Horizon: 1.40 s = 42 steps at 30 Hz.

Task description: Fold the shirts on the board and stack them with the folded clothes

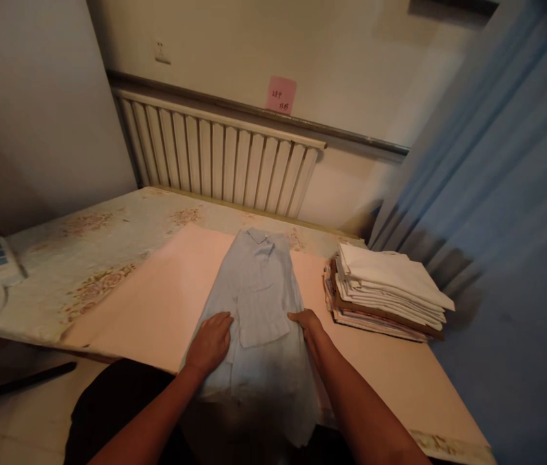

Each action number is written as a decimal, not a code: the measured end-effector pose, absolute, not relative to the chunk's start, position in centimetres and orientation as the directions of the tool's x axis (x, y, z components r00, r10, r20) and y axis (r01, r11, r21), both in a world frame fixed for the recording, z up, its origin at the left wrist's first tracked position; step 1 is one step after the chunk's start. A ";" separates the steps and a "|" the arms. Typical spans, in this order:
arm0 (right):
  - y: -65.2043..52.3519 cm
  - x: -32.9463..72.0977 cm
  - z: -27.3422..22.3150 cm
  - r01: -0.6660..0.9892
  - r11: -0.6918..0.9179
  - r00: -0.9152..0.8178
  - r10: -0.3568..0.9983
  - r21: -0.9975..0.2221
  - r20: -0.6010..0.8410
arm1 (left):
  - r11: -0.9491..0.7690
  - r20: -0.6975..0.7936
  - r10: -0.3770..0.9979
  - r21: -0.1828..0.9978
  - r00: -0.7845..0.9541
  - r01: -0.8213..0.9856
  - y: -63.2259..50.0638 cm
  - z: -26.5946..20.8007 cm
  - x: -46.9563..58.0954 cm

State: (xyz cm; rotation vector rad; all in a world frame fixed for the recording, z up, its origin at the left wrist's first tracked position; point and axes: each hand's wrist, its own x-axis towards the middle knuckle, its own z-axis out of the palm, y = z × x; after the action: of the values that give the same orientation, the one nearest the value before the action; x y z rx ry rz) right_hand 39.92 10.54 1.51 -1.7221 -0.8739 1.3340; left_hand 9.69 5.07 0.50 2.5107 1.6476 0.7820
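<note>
2 hands on a pale blue shirt point(261, 310) spread across the desk point(157, 303): right hand point(310, 326) has 1 side edge in its grip, left hand point(211, 341) lies on top, can't tell if it's grasping.

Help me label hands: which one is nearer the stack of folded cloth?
Right. The right hand is at the right side of the pale blue garment, left of the stack of folded cloth; the left hand is on the garment's left side, farther away.

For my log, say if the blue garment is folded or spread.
Partly folded: the garment has overlapping layers, its lower end overhanging the table.
</note>
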 end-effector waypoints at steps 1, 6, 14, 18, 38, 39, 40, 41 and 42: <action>10.5 40.0 1.5 0.061 -0.495 0.213 0.855 -0.867 -0.473 | -0.437 0.390 0.868 0.300 0.309 0.848 5.1 0.5 9.7; 10.1 40.0 1.4 0.017 -0.543 0.216 0.822 -0.839 -0.527 | -0.440 0.389 0.866 0.294 0.315 0.848 5.0 0.5 9.7; 8.6 39.9 1.7 -0.132 -0.386 0.231 0.884 -0.913 -0.407 | -0.425 0.378 0.873 0.284 0.307 0.859 5.1 0.6 9.7; 8.3 40.0 1.5 -0.175 -0.345 0.219 0.900 -0.922 -0.378 | -0.425 0.390 0.868 0.269 0.306 0.864 5.1 0.5 9.6; 8.7 40.3 -0.1 -0.132 -0.277 0.262 0.916 -0.952 -0.303 | -0.436 0.412 0.851 0.205 0.326 0.876 5.2 0.2 9.4; 8.6 40.3 -0.1 -0.124 -0.275 0.266 0.916 -0.954 -0.299 | -0.438 0.412 0.850 0.205 0.329 0.875 5.2 0.2 9.4; 8.6 40.2 -0.1 -0.115 -0.272 0.270 0.917 -0.955 -0.294 | -0.439 0.412 0.849 0.205 0.330 0.875 5.2 0.1 9.4; 8.6 40.2 0.0 -0.108 -0.270 0.274 0.917 -0.957 -0.290 | -0.440 0.415 0.848 0.206 0.330 0.874 5.3 0.1 9.4; 8.5 40.2 0.1 -0.101 -0.268 0.275 0.918 -0.958 -0.286 | -0.441 0.418 0.847 0.206 0.328 0.874 5.3 0.1 9.4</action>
State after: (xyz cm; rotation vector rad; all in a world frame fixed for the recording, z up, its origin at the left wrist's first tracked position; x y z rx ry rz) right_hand 40.20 8.53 0.07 -1.4886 -0.7977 1.2132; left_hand 9.43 5.26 0.14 2.6062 1.6899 0.7628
